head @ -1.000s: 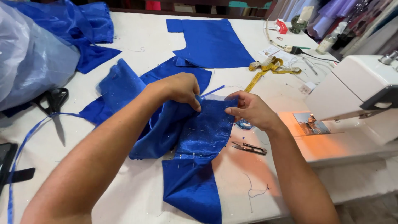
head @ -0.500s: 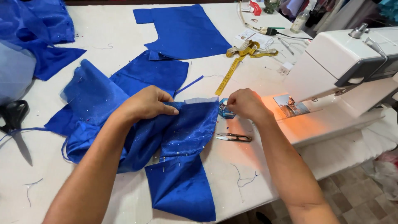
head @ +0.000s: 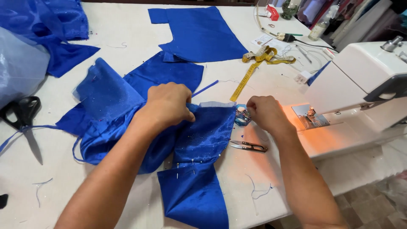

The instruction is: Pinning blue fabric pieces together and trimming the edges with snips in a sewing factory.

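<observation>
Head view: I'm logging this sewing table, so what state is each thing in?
Left hand: pressing down on the blue fabric.
Right hand: fingers at the small pin holder.
Blue fabric: bunched, pins stuck in it.
Pin holder: beside the fabric edge.
Thread snips: lying flat, unheld.
Scissors: lying closed.
Tape measure: partly unrolled.
Sewing machine: lamp on.

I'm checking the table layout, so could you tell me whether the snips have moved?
No. The snips lie just below the pin cushion, left of the sewing machine, as before.
</observation>
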